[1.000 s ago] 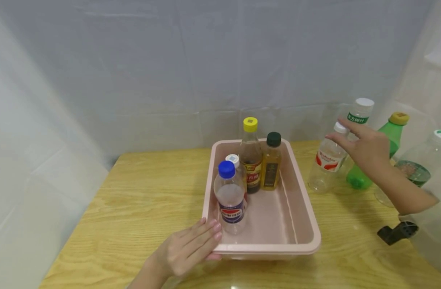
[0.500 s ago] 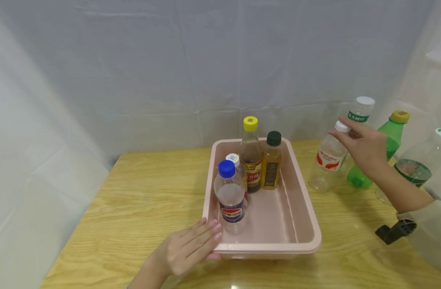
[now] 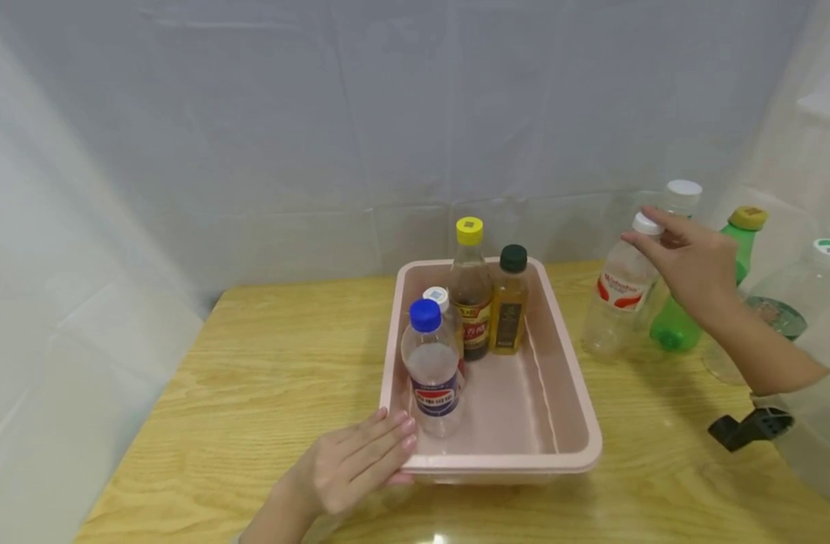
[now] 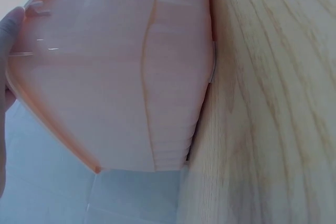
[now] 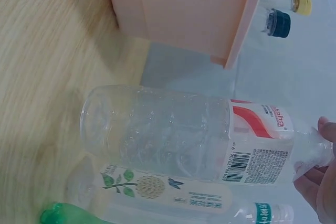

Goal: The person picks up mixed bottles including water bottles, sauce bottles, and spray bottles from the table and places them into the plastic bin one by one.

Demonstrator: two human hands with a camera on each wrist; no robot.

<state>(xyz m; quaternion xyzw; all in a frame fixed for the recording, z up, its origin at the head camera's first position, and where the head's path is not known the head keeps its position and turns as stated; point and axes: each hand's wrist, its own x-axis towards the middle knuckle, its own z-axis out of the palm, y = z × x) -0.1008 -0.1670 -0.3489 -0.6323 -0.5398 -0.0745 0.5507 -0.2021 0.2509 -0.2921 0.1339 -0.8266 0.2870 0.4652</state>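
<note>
My right hand [image 3: 694, 261] pinches the neck and white cap of a clear plastic water bottle [image 3: 622, 291] with a red-and-white label. In the right wrist view this water bottle [image 5: 178, 135] fills the middle, its base toward the wooden table. My left hand [image 3: 354, 461] holds the near left corner of a pink plastic tub [image 3: 578, 408], fingers laid over the rim and thumb below it. Inside the tub stand a blue-capped cola bottle [image 3: 434, 378], a white-capped bottle [image 3: 437, 296] partly hidden behind it, a yellow-capped dark sauce bottle [image 3: 474, 295] and a green-capped oil bottle [image 3: 509, 310].
Beyond the held bottle stands a white-capped tea bottle [image 3: 682, 198], partly hidden. A green bottle [image 3: 675, 326] with a gold cap and a large clear bottle [image 3: 796, 291] stand at the right. The wooden table [image 3: 272, 363] ends at a grey sheeted backdrop [image 3: 286, 151].
My right fingers have closed on the water bottle's cap and neck, and the bottle has risen slightly. The left hand stays at the tub's corner.
</note>
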